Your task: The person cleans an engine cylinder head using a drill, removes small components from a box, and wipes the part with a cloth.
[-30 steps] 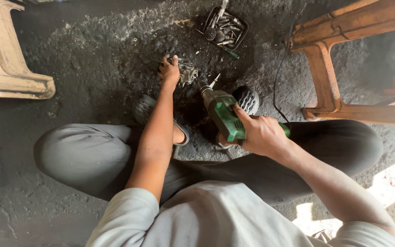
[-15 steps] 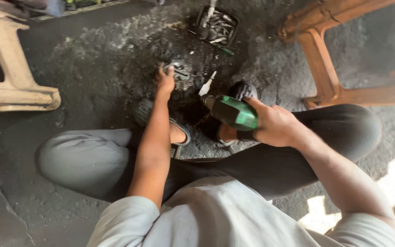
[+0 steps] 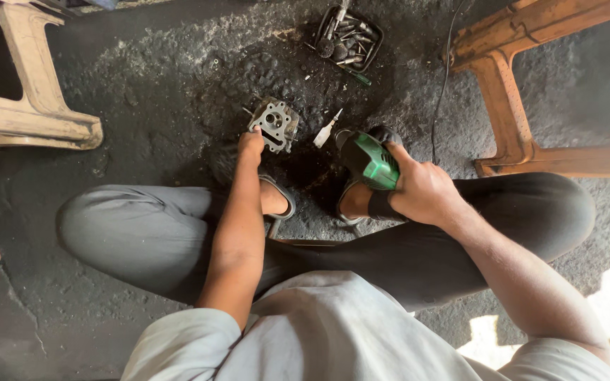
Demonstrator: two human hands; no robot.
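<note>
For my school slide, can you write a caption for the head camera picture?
Squatting on a dark greasy floor, left hand steadies a grey metal engine part; right hand holds a green power drill.

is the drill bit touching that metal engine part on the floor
Apart. The head view shows bare dark floor between the bit tip of the green drill and the metal engine part.

drill (image 3: 370, 161) green-black | engine part (image 3: 274, 124) grey | stool (image 3: 524, 92) orange | floor (image 3: 142, 92) black
</note>
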